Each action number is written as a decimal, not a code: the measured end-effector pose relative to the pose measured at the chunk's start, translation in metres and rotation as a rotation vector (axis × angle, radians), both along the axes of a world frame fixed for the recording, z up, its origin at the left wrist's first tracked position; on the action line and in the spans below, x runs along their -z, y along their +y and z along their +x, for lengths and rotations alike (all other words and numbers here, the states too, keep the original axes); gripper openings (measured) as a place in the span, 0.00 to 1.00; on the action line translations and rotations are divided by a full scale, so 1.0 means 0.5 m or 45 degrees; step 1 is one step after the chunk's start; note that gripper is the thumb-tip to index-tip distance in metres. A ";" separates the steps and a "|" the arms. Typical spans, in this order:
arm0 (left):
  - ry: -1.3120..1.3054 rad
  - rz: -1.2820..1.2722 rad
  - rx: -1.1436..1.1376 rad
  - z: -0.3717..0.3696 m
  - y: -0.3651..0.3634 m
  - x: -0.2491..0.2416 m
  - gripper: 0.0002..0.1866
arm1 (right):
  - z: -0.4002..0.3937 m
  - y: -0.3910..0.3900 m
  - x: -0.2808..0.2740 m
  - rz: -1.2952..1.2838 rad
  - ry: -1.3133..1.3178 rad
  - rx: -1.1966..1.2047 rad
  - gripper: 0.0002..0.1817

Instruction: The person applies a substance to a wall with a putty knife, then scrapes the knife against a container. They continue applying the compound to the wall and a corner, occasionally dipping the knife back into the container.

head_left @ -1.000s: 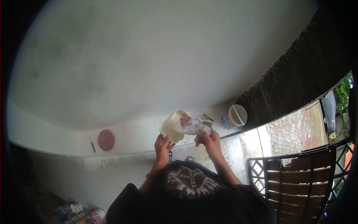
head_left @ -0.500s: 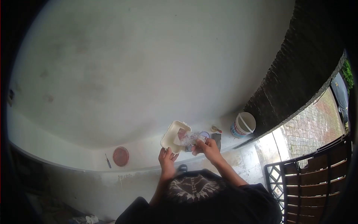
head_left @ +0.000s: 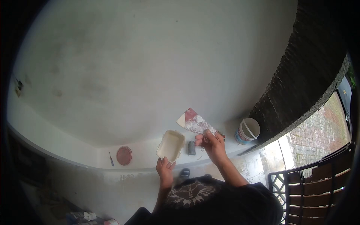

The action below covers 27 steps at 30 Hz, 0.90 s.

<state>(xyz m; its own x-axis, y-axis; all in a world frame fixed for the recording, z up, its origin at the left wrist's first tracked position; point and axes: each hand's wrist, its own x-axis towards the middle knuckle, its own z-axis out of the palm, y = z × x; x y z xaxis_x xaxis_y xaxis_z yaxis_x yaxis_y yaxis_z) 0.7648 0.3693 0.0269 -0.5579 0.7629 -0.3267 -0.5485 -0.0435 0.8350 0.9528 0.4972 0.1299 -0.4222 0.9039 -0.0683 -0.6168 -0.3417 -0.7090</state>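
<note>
My left hand (head_left: 164,170) grips the lower end of a cream rectangular tub (head_left: 159,150), its opening tilted towards me. In my right hand (head_left: 215,148) is a putty knife (head_left: 197,124) with a broad reddish blade smeared with white. A pale dab of putty (head_left: 181,120) sits at the blade's left corner. The knife is raised up and right of the tub, apart from it, before the pale wall (head_left: 150,75). Fingers cover most of its handle. Below it, a dark grey roll-shaped object (head_left: 192,148) rests on the ledge.
On the ledge (head_left: 142,153) to the left lie a round reddish lid (head_left: 124,155) and a screwdriver-like tool (head_left: 111,159). A white bucket (head_left: 243,137) with a handle stands at right, by a dark rough wall (head_left: 288,86). A slatted gate (head_left: 315,183) fills the lower right.
My right hand has lifted the putty knife out of the tub, up and to the right. The tub has dropped slightly and turned more upright in view.
</note>
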 end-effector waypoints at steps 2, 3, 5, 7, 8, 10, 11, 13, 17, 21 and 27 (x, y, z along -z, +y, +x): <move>-0.005 0.007 -0.042 0.013 -0.021 -0.018 0.25 | 0.010 0.031 -0.044 0.204 0.034 0.233 0.17; 0.010 0.007 -0.047 0.017 -0.033 -0.024 0.25 | 0.011 0.051 -0.063 0.299 0.044 0.379 0.16; 0.009 -0.024 -0.105 0.023 -0.062 -0.029 0.26 | 0.010 0.098 -0.088 0.552 -0.113 0.721 0.17; 0.011 -0.057 -0.149 0.018 -0.091 -0.008 0.27 | 0.000 0.158 -0.099 0.864 -0.333 1.081 0.16; 0.025 -0.085 -0.190 0.017 -0.106 -0.007 0.27 | -0.008 0.188 -0.105 0.850 -0.330 1.082 0.16; 0.036 -0.132 -0.240 0.017 -0.136 -0.005 0.27 | -0.027 0.236 -0.110 1.183 -0.587 1.477 0.21; 0.042 -0.155 -0.266 0.012 -0.146 -0.005 0.25 | -0.038 0.251 -0.110 1.176 -0.587 1.468 0.21; 0.058 -0.167 -0.297 -0.008 -0.161 0.002 0.24 | -0.067 0.276 -0.113 1.271 -0.654 1.574 0.27; 0.247 -0.162 -0.274 -0.063 -0.166 -0.005 0.19 | -0.121 0.287 -0.107 1.271 -0.630 1.601 0.27; 0.214 -0.116 -0.310 -0.138 -0.155 -0.022 0.20 | -0.169 0.274 -0.095 1.250 -0.610 1.567 0.28; 0.164 -0.064 -0.291 -0.237 -0.127 -0.042 0.29 | -0.193 0.272 -0.117 1.374 -0.839 1.736 0.28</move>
<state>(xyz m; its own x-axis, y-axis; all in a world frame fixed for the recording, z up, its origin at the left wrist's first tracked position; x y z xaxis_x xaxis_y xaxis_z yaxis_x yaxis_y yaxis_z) 0.6462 0.3060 0.0476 -0.7534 0.5967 -0.2764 -0.4183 -0.1105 0.9016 0.8564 0.6331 0.1884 0.3943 0.3121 0.8644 0.3875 0.7964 -0.4643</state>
